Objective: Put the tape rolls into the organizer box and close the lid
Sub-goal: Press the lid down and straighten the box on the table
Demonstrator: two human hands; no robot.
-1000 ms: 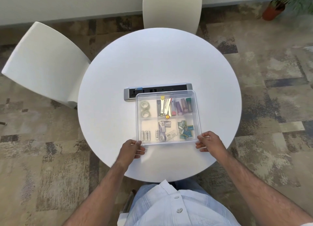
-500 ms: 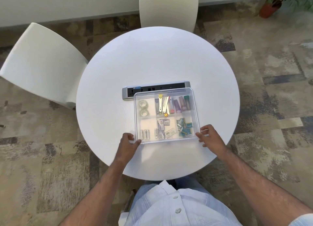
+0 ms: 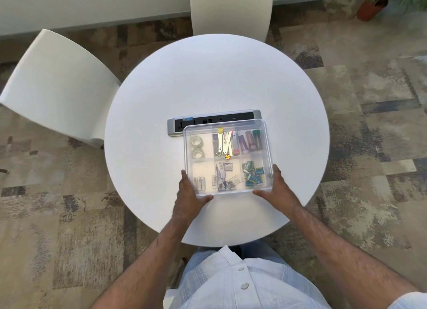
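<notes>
Head: organizer box (image 3: 227,157) btwn both hands' fingers (image 3: 184,178), near corners.

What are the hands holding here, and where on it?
Both hands grip the clear plastic organizer box at its near corners: left hand on the near-left corner, right hand on the near-right.

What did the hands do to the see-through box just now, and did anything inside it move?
Both hands slid further along the organizer box. The left hand now wraps its near-left corner, and the right hand wraps its near-right corner; before, only the fingers pinched the near edge. The box stayed in its place on the table, the two tape rolls stayed in their far-left compartment, and the other contents stayed put.
</notes>
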